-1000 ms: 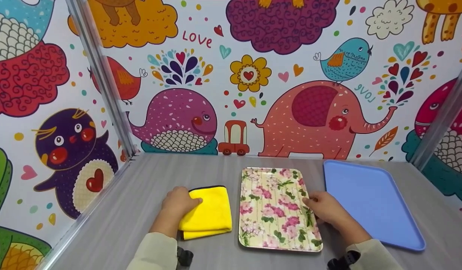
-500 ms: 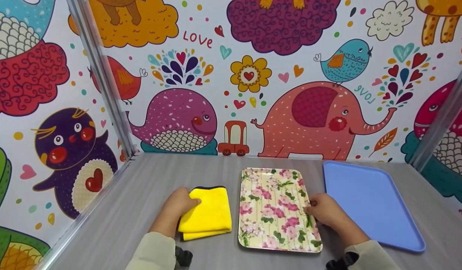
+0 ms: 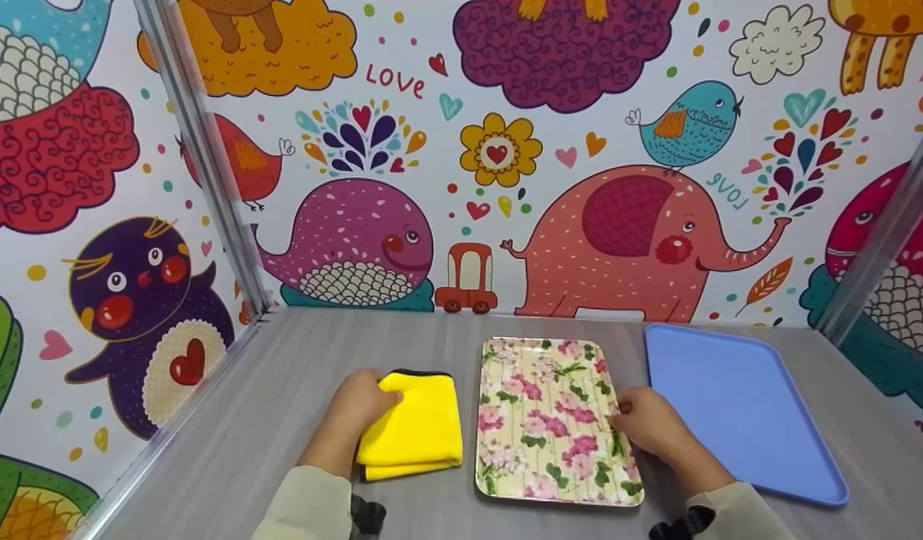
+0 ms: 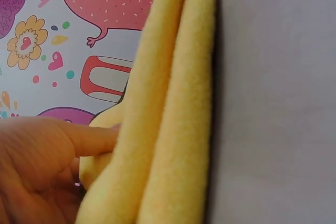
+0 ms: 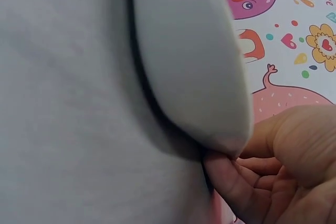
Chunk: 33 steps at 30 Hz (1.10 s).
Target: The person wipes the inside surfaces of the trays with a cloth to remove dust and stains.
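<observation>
Pinching the yellow cloth [image 3: 412, 424], left of the floral tray [image 3: 555, 420], is the left hand [image 3: 360, 401]; the right hand [image 3: 647, 421] pinches the tray's right edge, its lower fingertip [image 5: 223, 170] visible only from the right wrist.

A table [image 3: 244, 409] (streaky grey) bears a yellow cloth [image 3: 416, 431], floral tray [image 3: 555, 420] and blue tray [image 3: 738, 405].

You wear long pale cream sleeves, plain in colour; your left sleeve [image 3: 310, 501] and right sleeve [image 3: 746, 513] both end on the forearm, leaving the wrists uncovered. Your left hand [image 3: 361, 405] and right hand [image 3: 647, 421] are bare. A small black blocky device [image 3: 369, 517] sits at your left cuff, a rounder-ended black one [image 3: 683, 523] at your right, their details too dark to read.
</observation>
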Each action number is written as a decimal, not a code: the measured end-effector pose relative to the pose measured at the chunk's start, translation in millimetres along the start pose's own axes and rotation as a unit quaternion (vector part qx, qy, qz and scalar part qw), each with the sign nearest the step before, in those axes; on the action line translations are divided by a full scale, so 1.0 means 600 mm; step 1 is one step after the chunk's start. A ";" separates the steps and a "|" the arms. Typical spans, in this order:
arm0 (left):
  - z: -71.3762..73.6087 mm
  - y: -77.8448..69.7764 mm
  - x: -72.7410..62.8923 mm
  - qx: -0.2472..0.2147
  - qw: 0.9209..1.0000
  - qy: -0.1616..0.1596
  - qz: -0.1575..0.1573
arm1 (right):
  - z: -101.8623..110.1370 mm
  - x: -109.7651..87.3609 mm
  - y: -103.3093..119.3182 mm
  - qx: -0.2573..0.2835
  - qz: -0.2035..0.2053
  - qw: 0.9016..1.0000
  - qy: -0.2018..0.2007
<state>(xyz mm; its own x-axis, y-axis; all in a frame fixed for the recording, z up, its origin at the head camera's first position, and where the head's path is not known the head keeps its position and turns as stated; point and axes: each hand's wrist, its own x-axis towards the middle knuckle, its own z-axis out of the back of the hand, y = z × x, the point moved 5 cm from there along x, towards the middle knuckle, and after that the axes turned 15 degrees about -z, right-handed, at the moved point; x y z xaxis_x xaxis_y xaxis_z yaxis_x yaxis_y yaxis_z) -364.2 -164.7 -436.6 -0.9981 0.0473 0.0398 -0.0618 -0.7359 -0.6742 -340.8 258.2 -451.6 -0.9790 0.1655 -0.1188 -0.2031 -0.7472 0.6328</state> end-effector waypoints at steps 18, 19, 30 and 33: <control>0.002 0.001 -0.004 -0.089 0.996 0.000 -0.002 | -0.002 0.006 -0.019 0.173 -0.031 0.982 0.074; 0.001 0.001 -0.004 -0.100 0.995 0.002 0.001 | -0.003 0.007 -0.021 0.186 -0.034 0.978 0.088; -0.009 -0.003 -0.006 -0.137 0.990 0.033 0.000 | -0.010 0.015 -0.033 0.284 -0.064 0.938 0.190; -0.009 -0.005 -0.006 -0.127 0.991 0.040 -0.003 | -0.009 0.018 -0.037 0.302 -0.077 0.931 0.191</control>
<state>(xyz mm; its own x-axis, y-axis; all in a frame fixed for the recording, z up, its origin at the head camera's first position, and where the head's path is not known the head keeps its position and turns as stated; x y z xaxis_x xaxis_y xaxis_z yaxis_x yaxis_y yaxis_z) -360.7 -159.1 -438.5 -0.9937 0.1120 -0.0071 -0.0552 -0.5427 -0.8381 -346.8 272.8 -471.1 -0.8963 -0.0873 -0.4347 -0.4091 -0.2153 0.8867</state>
